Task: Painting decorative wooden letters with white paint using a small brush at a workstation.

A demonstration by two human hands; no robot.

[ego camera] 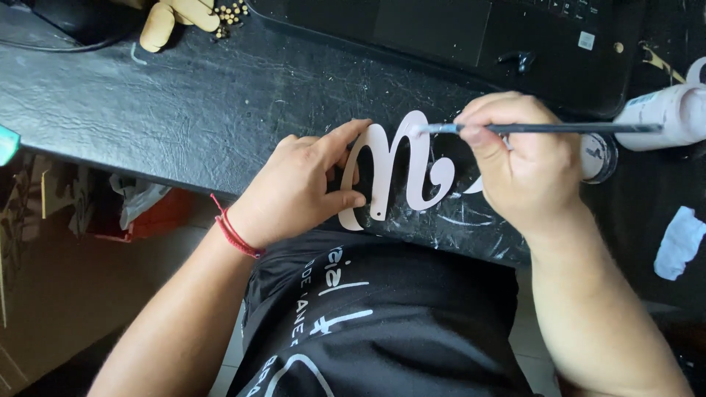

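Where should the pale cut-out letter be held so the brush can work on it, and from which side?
Grip the letter at its left stroke, from the left edge, as the left hand does: thumb and fingers pinch that outer curve. The piece lies flat on the black table, and the right hand holds the brush with its tip on the upper middle, so the left stays clear.

Left hand (301, 187): palm down, fingers curled, index extended forward, thumb pressed inward in a pinch. Red cord around the wrist. Forearm bare, coming in from lower left. Right hand (518, 165): closed in a pen-style grip, knuckles up, fingertips bunched toward the left. Forearm bare, rising from lower right.
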